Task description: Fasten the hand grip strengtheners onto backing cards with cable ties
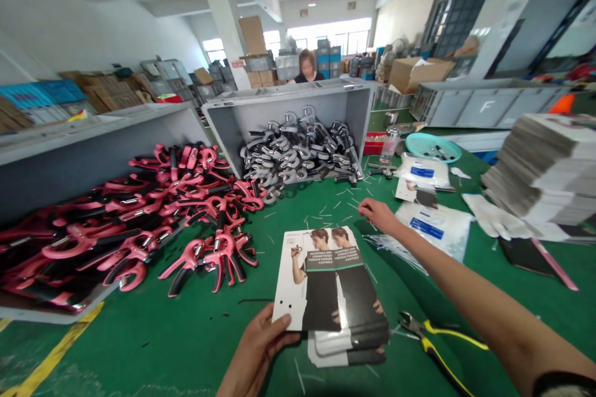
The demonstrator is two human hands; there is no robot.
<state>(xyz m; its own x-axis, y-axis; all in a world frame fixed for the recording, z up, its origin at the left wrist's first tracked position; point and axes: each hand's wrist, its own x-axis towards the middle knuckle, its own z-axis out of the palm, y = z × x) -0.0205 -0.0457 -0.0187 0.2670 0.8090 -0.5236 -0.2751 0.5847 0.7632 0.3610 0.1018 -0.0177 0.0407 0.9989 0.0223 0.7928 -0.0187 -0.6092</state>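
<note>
L hand (263, 344) grips a printed card (298, 285) by its lower corner, thumb on the front; the card overlaps a stack of cards (347, 356) just R of that hand. R hand (379, 217) is out ahead over the green surface (298, 205), fingers curled; can't tell from here if they pinch anything. Bundle of thin white strips (395, 251) right by/below it, loose ones scattered nearby. Plastic bags w/ blue labels (437, 229) sit R of that hand; tall paper stack (535, 167) farther R. Yellow/blk pliers (426, 341) lie below the R forearm. Pink/blk hand grips (218, 254) pile up L of both hands, some spilling from a bin; grey/blk ones (298, 152) fill another bin (363, 118) beyond the hands. A person (307, 68) is behind that bin.
</note>
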